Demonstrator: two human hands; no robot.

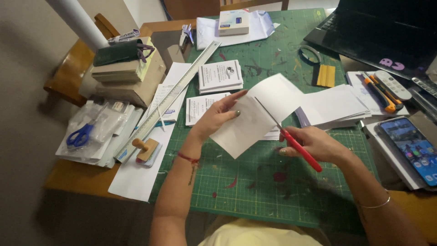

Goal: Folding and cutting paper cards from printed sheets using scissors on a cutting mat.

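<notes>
A green gridded cutting mat (273,191) covered the wooden table (68,177), and above its middle hung one thin white paper sheet (255,120). The sheet looked light and floppy, easily creased, so a hold near the cut line would likely steady it best. The left hand (218,116) pinched the sheet's left edge between thumb and fingers. The right hand (314,143) was closed around one pair of red-handled scissors (291,139), whose blades lay across the paper. One long metal ruler (175,93) lay to the left, and one small wooden-handled stamp (145,148) stood beside it.
</notes>
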